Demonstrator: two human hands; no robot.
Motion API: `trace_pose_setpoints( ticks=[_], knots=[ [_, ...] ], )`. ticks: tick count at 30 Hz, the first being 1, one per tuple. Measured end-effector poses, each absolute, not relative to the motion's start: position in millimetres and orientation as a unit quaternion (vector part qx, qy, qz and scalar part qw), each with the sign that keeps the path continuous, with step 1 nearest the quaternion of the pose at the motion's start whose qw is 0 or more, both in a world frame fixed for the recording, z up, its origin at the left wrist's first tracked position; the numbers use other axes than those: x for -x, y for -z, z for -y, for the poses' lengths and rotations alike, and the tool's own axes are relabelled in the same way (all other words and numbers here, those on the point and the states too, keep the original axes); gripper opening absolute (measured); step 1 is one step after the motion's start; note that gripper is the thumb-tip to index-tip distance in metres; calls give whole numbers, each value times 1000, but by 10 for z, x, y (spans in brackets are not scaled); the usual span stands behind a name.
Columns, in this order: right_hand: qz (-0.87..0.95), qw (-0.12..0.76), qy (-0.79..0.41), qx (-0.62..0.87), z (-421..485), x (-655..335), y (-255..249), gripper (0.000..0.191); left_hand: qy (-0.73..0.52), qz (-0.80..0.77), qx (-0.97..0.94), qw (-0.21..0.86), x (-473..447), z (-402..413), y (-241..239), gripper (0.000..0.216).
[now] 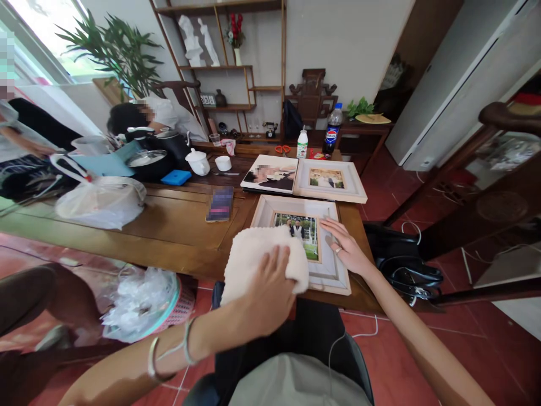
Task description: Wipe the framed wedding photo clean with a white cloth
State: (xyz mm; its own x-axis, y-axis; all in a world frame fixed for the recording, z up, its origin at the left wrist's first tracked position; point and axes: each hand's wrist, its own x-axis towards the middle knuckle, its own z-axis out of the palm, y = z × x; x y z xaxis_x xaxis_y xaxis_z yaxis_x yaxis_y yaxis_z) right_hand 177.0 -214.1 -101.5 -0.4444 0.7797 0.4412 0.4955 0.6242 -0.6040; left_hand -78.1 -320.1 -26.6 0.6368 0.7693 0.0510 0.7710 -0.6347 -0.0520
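Note:
My left hand presses a white fluffy cloth down over the lower left corner of a picture frame. The cloth hides that corner and bunches up beside my fingers. Inside the pale, wide-bordered frame is a photo of people outdoors on grass, partly covered by the cloth. On the frame's right border lies my right hand, fingers stretched out, a ring on one of them. Behind it, side by side, are a second pale frame and a photo panel.
The wooden table also carries a phone, a bagged container, a white lidded pot, orange scissors and a cola bottle. A full waste basket stands below. Other people sit at the left.

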Motion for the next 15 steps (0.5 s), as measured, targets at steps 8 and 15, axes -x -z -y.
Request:
trace_pose_setpoints(
  ticks=[8, 15],
  knots=[
    [827, 360, -196, 384, 2130, -1786, 1039, 47, 77, 531, 840, 74, 708, 1987, 542, 27],
    [825, 361, -198, 388, 2118, -1798, 1050, 47, 26, 500, 862, 83, 622, 1868, 507, 29]
  ],
)
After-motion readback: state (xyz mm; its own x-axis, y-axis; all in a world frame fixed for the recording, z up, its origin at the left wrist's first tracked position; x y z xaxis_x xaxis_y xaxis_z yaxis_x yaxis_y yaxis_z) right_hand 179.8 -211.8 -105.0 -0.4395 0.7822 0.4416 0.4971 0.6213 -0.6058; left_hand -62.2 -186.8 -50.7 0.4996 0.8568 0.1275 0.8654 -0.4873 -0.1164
